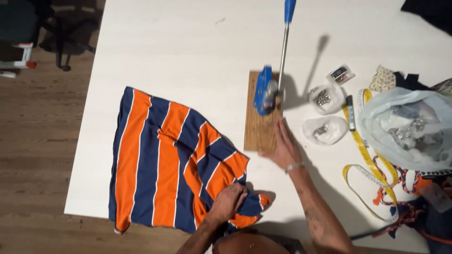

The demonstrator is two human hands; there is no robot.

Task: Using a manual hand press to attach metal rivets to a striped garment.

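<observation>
Left hand (pixel 229 201) closed on striped cloth (pixel 165 164) at near bench (pixel 188 47) edge | right hand (pixel 284 146) laid flat on board (pixel 260 127) under blue press (pixel 264 96) | far-left bench bare, right cluttered | wood floor (pixel 37 141) left

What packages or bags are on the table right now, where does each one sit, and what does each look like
Small clear box: right of the press handle, rectangular, dark contents.
Upper clear bag: right of the wooden board, rounded, holds small metal pieces.
Lower clear bag: just below it, same kind.
Large plastic bag: right edge, pale blue-white, crumpled, metal parts inside.
</observation>
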